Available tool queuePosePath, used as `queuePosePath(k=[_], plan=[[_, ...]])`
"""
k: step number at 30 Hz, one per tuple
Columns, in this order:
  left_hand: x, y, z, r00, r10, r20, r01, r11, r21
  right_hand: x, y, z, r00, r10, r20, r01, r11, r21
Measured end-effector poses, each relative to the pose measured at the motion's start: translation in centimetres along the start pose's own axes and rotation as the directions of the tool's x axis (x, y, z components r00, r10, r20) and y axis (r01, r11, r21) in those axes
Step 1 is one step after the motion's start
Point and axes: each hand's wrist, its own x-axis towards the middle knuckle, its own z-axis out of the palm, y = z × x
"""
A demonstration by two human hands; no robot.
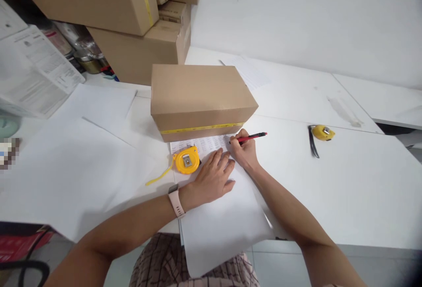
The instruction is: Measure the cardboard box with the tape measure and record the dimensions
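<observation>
My right hand (243, 150) grips a red and black pen (253, 137), its tip down at the right side of a sheet with handwriting (207, 144). Flat on the white paper (224, 221) lies my left hand (214, 175), fingers spread, with a pink-banded watch on the wrist. Just left of those fingers rests a yellow tape measure (187, 160) with a yellow strap. Right behind the sheet stands a closed cardboard box (201, 91), a yellow tape strip along its near side; it hides the sheet's far edge.
Stacked cardboard boxes (138, 54) rise at the back left. White sheets (66, 159) cover the left of the table. On the right lies a second yellow tape measure (323, 132) with a black strap. A printed white carton (36, 71) stands far left.
</observation>
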Motion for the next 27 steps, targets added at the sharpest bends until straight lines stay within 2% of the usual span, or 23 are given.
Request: queuePosePath(k=[3, 6, 9, 12, 15, 18, 19, 21, 23, 25, 27], plan=[[-0.1, 0.0, 0.0, 1.000, 0.008, -0.005, -0.008, 1.000, -0.004, -0.2, 0.0, -0.2, 0.999, 0.003, -0.050, -0.003, 1.000, 0.013], [-0.2, -0.1, 0.0, 1.000, 0.010, -0.011, -0.010, 1.000, 0.000, -0.9, 0.1, -1.4, 0.995, -0.081, -0.064, 0.075, 0.994, -0.078], [-0.2, -0.2, 0.0, 1.000, 0.002, -0.003, -0.002, 1.000, 0.003, -2.1, 0.5, -3.7, 0.968, -0.248, 0.029, 0.243, 0.915, -0.322], [0.0, -0.2, 0.0, 1.000, 0.000, -0.010, -0.001, 1.000, -0.009, -3.3, 1.4, -5.6, 0.943, -0.287, 0.171, 0.333, 0.772, -0.541], [0.3, -0.2, -0.6, 0.998, 0.027, -0.049, -0.029, 0.999, -0.046, -3.7, 2.4, -6.2, 0.945, -0.265, 0.191, 0.325, 0.698, -0.638], [0.2, -0.5, -2.3, 0.985, 0.100, -0.143, -0.120, 0.983, -0.136, -3.3, 3.1, -5.9, 0.952, -0.277, 0.129, 0.294, 0.716, -0.634], [-0.1, -0.8, -3.1, 0.977, 0.083, -0.197, -0.116, 0.980, -0.161, -3.1, 3.2, -5.8, 0.957, -0.274, 0.099, 0.274, 0.734, -0.621], [-1.3, -1.6, -4.5, 0.950, -0.058, -0.307, 0.001, 0.983, -0.183, -2.8, 3.4, -5.8, 0.967, -0.253, 0.041, 0.229, 0.779, -0.583], [-3.0, -2.5, -5.6, 0.900, -0.269, -0.342, 0.215, 0.958, -0.188, -2.7, 3.6, -5.9, 0.976, -0.219, 0.002, 0.186, 0.824, -0.535], [-4.6, -3.4, -6.0, 0.855, -0.443, -0.269, 0.401, 0.895, -0.196, -2.6, 3.7, -6.1, 0.982, -0.187, -0.018, 0.154, 0.857, -0.492], [-5.5, -3.9, -5.8, 0.830, -0.541, -0.132, 0.500, 0.828, -0.252, -2.5, 3.6, -6.3, 0.987, -0.158, -0.035, 0.124, 0.877, -0.464]])
